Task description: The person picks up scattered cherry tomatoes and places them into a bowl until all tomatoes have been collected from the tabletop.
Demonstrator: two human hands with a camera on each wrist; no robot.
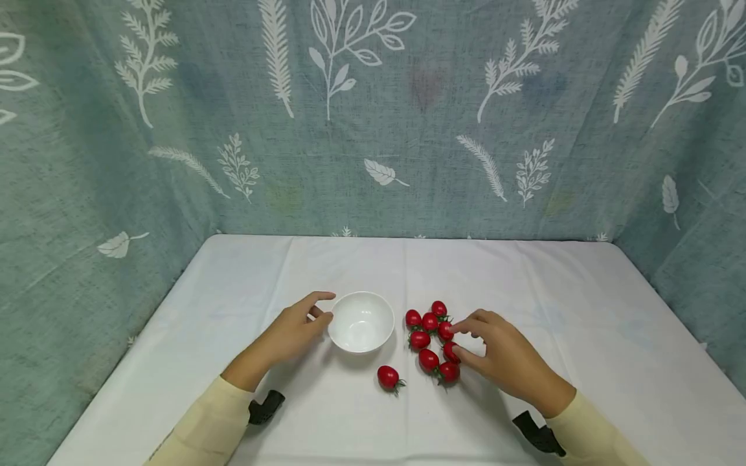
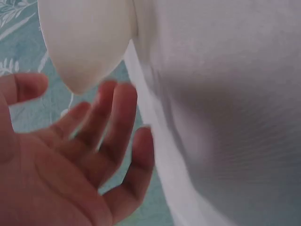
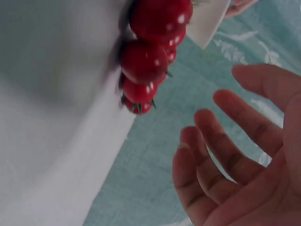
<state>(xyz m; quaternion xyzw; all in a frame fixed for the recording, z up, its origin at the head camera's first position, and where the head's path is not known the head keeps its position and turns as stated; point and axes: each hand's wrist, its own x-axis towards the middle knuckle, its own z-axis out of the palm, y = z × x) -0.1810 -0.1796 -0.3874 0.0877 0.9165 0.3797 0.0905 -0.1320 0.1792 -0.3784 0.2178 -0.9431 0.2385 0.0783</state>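
A white bowl (image 1: 362, 344) stands upright on the table with nothing inside. My left hand (image 1: 298, 331) is at its left side, thumb and fingers spread and loosely bent; the left wrist view shows the palm and fingertips just short of the bowl's outer wall (image 2: 87, 37). Several small red tomatoes (image 1: 429, 322) with green stems lie in a cluster right of the bowl. My right hand (image 1: 501, 353) hovers at the cluster's right edge, thumb and fingers apart. In the right wrist view its loosely bent fingers hold nothing, beside the row of tomatoes (image 3: 143, 61).
One separate tomato (image 1: 387, 377) lies in front of the bowl, nearer to me. A white cloth (image 1: 280, 427) covers the table, and a green curtain (image 1: 373, 200) with white leaf prints hangs behind it and along both sides. A black strap piece shows at each wrist.
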